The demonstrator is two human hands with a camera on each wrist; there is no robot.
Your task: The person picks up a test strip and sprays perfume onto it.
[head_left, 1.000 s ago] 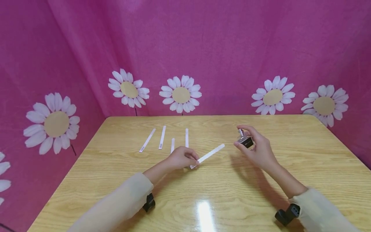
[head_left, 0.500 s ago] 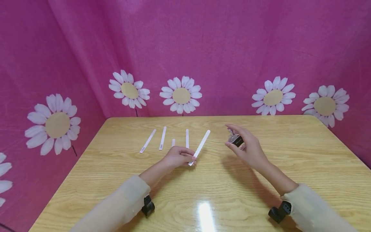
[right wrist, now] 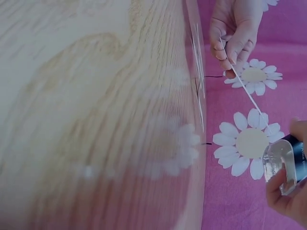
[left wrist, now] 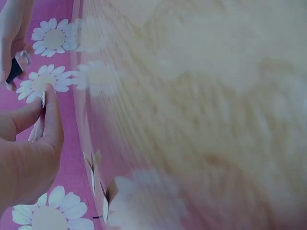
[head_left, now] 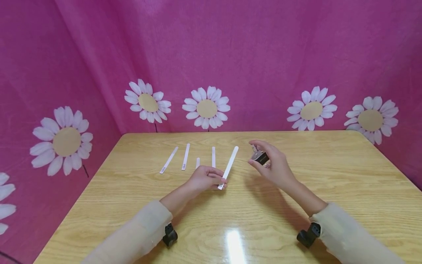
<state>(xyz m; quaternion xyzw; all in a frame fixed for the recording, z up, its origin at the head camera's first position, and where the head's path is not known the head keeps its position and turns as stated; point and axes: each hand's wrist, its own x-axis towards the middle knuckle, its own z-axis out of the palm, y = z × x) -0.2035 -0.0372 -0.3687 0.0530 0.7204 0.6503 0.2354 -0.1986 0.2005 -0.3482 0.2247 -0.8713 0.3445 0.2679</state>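
Observation:
My left hand (head_left: pixel 206 178) pinches a white paper test strip (head_left: pixel 230 161) near its printed lower end, the rounded end pointing up and away. To the right, my right hand (head_left: pixel 273 163) grips a small clear perfume bottle (head_left: pixel 261 158) with a black label, tilted toward the strip. The forefinger lies at the top of its sprayer and the thumb is at the base. In the right wrist view the strip (right wrist: pixel 247 91) slants from the left fingers toward the bottle (right wrist: pixel 283 160), with a small gap between them. Both hands are above the table.
On the wooden table (head_left: pixel 280 238) several more white strips lie spread behind and left of my left hand, including a leftmost strip (head_left: pixel 169 160) and another strip (head_left: pixel 186 157). My left hand partly covers two of them. A pink curtain (head_left: pixel 257 66) with daisies stands behind the table.
The strip in my left hand has swung from slanting right to nearly upright, pointing away. My right hand has brought the perfume bottle leftward, closer to the strip, and tilted it more.

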